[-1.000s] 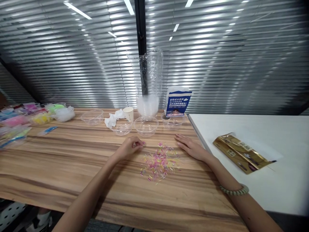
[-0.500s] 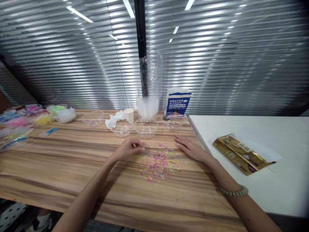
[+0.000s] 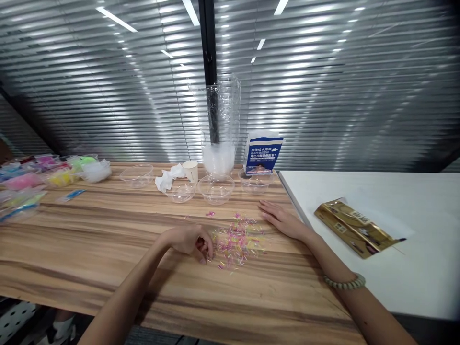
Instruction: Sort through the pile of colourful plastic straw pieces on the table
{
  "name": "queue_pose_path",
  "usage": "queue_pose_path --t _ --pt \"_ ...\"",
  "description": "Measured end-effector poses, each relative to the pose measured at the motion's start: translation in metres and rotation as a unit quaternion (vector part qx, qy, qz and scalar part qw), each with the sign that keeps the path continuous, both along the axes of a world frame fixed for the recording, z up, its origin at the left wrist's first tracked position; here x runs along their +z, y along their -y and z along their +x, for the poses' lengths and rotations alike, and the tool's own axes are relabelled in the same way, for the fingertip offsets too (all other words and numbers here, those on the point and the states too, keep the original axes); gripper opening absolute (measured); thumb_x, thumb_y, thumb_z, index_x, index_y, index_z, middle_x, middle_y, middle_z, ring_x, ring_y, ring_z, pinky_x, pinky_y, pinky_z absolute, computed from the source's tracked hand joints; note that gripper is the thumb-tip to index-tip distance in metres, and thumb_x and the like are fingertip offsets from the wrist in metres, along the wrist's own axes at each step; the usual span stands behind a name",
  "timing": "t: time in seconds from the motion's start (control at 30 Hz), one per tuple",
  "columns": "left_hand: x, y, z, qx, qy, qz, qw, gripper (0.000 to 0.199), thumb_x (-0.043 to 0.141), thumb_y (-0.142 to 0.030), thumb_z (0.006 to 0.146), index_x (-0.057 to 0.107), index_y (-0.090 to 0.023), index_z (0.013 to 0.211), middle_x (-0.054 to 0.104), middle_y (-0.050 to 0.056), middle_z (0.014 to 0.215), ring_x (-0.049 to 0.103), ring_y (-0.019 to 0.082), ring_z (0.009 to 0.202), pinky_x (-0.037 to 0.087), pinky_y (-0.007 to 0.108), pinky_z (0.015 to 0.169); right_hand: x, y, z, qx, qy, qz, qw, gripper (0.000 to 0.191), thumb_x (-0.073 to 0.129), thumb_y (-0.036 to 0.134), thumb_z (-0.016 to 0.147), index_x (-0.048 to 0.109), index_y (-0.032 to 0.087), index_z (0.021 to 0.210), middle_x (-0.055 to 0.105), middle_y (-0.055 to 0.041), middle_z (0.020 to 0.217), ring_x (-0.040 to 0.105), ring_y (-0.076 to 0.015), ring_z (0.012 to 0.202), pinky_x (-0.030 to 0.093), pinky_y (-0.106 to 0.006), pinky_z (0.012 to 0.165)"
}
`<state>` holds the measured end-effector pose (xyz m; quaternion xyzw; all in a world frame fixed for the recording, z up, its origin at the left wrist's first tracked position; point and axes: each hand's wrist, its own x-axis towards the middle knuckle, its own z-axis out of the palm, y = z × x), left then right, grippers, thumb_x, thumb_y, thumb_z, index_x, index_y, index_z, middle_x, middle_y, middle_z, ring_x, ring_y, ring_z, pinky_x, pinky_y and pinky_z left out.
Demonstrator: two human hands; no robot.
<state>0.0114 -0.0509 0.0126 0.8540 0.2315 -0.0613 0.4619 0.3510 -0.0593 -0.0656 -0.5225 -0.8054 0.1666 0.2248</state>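
A loose pile of small coloured tube beads [image 3: 239, 239], pink, yellow and clear, lies spread on the wooden table [image 3: 108, 263]. My left hand [image 3: 192, 242] is at the pile's left edge, its fingers curled down and pinched together at the tabletop. Whatever they hold, if anything, is too small to make out. Just beyond that hand sits a little cluster of pink beads [image 3: 210, 213], apart from the main pile. My right hand [image 3: 282, 219] rests flat on the table to the right of the beads, fingers stretched out, holding nothing.
Clear plastic bowls [image 3: 216, 189] stand in a row behind the beads, with a paper cup [image 3: 190, 171] and crumpled tissue [image 3: 166, 181] near them. Bags of coloured pieces [image 3: 61, 177] lie at far left. A gold packet [image 3: 359, 227] lies on the white table [image 3: 424, 191] at right.
My left hand has moved nearer to me, from the small pink cluster to the main pile's left edge, and its fingers have curled in. The pink cluster is now uncovered. My right hand stays put.
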Motion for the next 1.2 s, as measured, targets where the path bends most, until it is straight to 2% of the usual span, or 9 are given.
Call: queue_pose_path --t 0.27,0.57,0.9,1.2 --pt "-0.003 -0.006 -0.003 0.005 0.016 0.024 1.000 0.023 0.075 -0.039 0.070 0.074 -0.017 0.077 0.056 0.000 0.060 0.045 0.010 0.055 0.032 0.019 0.048 -0.001 0.000 0.001 0.003 -0.006 0.008 1.000 0.060 0.028 0.058 0.094 0.046 0.020 0.137 0.038 -0.0083 0.145 0.029 -0.0241 0.136 0.021 -0.047 0.114" --pt "-0.004 -0.012 -0.013 0.042 -0.022 0.039 0.998 0.013 0.074 -0.017 0.065 0.073 -0.016 0.079 0.061 0.000 0.065 0.048 0.009 0.057 0.034 0.017 0.050 -0.002 0.000 0.001 -0.001 0.006 0.005 1.000 0.061 0.026 0.058 0.094 0.045 0.019 0.138 0.036 -0.0075 0.146 0.028 -0.0238 0.137 0.020 -0.047 0.114" --pt "-0.007 -0.013 -0.011 0.052 -0.026 0.041 0.997 0.013 0.069 -0.011 0.065 0.073 -0.015 0.077 0.065 0.001 0.067 0.052 0.010 0.059 0.035 0.017 0.051 -0.002 0.000 0.001 -0.002 -0.006 0.007 1.000 0.060 0.028 0.058 0.094 0.046 0.020 0.137 0.037 -0.0069 0.145 0.028 -0.0241 0.137 0.021 -0.047 0.114" --pt "-0.005 -0.009 -0.006 0.058 0.004 0.031 0.998 0.009 0.070 -0.011 0.067 0.071 -0.013 0.076 0.061 0.000 0.063 0.047 0.008 0.056 0.034 0.016 0.050 -0.007 -0.002 0.003 0.000 -0.009 0.016 1.000 0.057 0.030 0.055 0.094 0.046 0.022 0.137 0.038 -0.0069 0.144 0.030 -0.0242 0.136 0.022 -0.048 0.113"
